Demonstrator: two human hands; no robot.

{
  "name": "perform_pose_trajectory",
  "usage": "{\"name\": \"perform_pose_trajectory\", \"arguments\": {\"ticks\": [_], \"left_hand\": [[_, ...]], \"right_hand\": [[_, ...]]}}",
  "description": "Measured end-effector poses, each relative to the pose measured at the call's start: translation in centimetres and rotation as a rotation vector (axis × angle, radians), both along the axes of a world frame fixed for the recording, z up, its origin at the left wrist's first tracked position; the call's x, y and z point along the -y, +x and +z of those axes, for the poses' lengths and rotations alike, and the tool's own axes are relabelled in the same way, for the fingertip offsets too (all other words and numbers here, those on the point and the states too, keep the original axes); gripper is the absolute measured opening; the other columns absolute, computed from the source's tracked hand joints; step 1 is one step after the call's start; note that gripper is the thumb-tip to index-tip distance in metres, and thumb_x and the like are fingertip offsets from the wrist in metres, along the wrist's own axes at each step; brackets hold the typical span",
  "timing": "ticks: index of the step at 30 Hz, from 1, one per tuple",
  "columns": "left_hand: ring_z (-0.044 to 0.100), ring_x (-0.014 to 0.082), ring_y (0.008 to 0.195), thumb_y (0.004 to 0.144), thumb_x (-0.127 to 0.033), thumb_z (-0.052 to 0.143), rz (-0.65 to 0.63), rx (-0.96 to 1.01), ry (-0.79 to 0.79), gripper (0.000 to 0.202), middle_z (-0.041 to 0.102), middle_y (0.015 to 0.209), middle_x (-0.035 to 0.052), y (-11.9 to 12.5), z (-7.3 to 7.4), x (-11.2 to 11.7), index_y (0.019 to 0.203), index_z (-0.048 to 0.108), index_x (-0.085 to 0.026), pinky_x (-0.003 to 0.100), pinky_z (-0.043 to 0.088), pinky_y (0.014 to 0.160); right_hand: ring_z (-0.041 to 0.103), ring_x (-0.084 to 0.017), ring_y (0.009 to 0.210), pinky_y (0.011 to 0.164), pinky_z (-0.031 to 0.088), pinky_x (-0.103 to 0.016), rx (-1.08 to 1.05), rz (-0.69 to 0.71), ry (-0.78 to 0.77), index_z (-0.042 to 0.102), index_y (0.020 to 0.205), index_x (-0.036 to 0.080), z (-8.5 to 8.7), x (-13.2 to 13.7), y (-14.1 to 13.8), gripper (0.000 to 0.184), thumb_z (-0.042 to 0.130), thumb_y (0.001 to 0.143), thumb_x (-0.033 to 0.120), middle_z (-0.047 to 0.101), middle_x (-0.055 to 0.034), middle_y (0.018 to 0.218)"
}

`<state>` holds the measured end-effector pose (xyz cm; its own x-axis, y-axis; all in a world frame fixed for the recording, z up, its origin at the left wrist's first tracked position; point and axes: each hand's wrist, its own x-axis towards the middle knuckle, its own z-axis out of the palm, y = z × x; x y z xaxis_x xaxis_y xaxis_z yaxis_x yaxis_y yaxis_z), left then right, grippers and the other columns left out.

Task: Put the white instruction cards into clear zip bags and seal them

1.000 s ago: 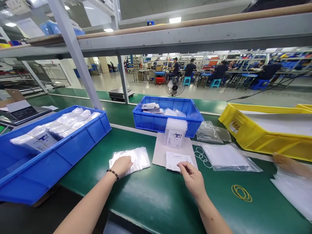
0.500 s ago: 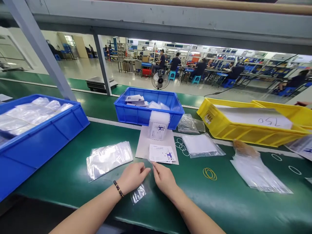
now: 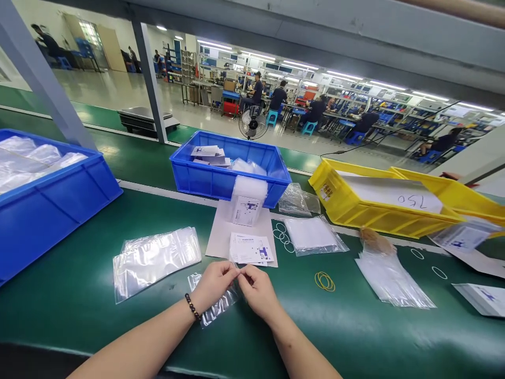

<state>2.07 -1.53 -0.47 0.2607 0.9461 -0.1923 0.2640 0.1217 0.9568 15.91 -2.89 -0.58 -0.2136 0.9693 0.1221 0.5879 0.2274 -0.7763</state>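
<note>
My left hand (image 3: pixel 214 285) and my right hand (image 3: pixel 257 287) meet over the green belt, both pinching the top edge of one clear plastic bag (image 3: pixel 215 307) that hangs down under the left hand. Just beyond the fingers lies a small stack of printed white cards (image 3: pixel 250 248) on a grey sheet (image 3: pixel 221 234). To the left, a pile of clear bags (image 3: pixel 155 259) lies flat on the belt.
A blue bin (image 3: pixel 229 173) with leaflets stands behind the cards, a white packet (image 3: pixel 248 201) leaning on it. A large blue bin (image 3: pixel 43 195) sits left, yellow bins (image 3: pixel 379 202) right. More bag piles (image 3: pixel 313 236) (image 3: pixel 390 276) and rubber bands (image 3: pixel 324 281) lie right. Another person's hand (image 3: pixel 373 239) rests on a pile.
My left hand took one bag off the left pile and brought it to the middle. My right hand left the cards and joined it on the bag's edge. The view shifted right and down.
</note>
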Motion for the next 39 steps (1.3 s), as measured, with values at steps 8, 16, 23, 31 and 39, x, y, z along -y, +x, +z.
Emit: {"name": "perform_pose_trajectory", "arguments": {"ticks": [8,16,23,31,39], "left_hand": [[0.035,0.0103,0.048,0.065,-0.028,0.041,-0.058,-0.182,0.006,0.023,0.038,0.046,-0.0034,0.2,-0.2,0.6,0.047,0.032,-0.018,0.024,0.025,0.05],[0.028,0.0095,0.044,0.067,-0.043,0.043,0.02,0.038,-0.16,0.033,0.03,0.045,-0.0052,-1.4,0.3,-0.9,0.048,0.032,-0.019,0.023,0.023,0.046],[0.049,0.0197,0.087,0.077,-0.025,0.048,-0.342,-0.237,0.555,0.01,0.057,0.08,0.0036,-2.5,1.7,-0.2,0.078,0.057,-0.019,0.034,0.035,0.083],[0.049,0.0152,0.07,0.077,-0.024,0.047,-0.487,-0.338,0.205,0.016,0.054,0.071,0.0007,-2.7,2.1,-0.8,0.064,0.055,-0.018,0.026,0.036,0.066],[0.052,0.0154,0.071,0.077,-0.03,0.048,-0.494,-0.258,0.094,0.018,0.059,0.076,0.001,-2.2,1.3,-0.9,0.072,0.06,-0.018,0.025,0.038,0.066]], "right_hand": [[0.046,-0.015,0.055,0.055,0.034,-0.027,0.428,-0.163,0.424,0.048,0.056,0.018,-1.4,-0.5,0.2,0.029,0.034,0.082,0.016,0.049,-0.0034,0.055],[0.048,-0.016,0.063,0.057,0.039,-0.026,0.4,0.109,0.501,0.058,0.084,0.015,0.1,0.3,0.5,0.018,0.041,0.085,0.022,0.054,-0.0066,0.072],[0.049,-0.011,0.062,0.059,0.038,-0.022,0.148,0.334,-0.061,0.056,0.072,0.017,2.9,-0.2,3.2,0.016,0.043,0.081,0.014,0.054,-0.0005,0.067],[0.051,-0.015,0.071,0.068,0.04,-0.027,0.114,0.073,-0.277,0.058,0.076,0.017,4.0,-2.4,5.6,0.015,0.051,0.076,0.03,0.057,-0.0026,0.077],[0.052,-0.018,0.064,0.068,0.043,-0.034,-0.067,-0.435,-0.21,0.046,0.11,0.015,-1.1,-5.7,6.6,0.052,0.062,0.061,0.026,0.05,0.0019,0.065]]}}
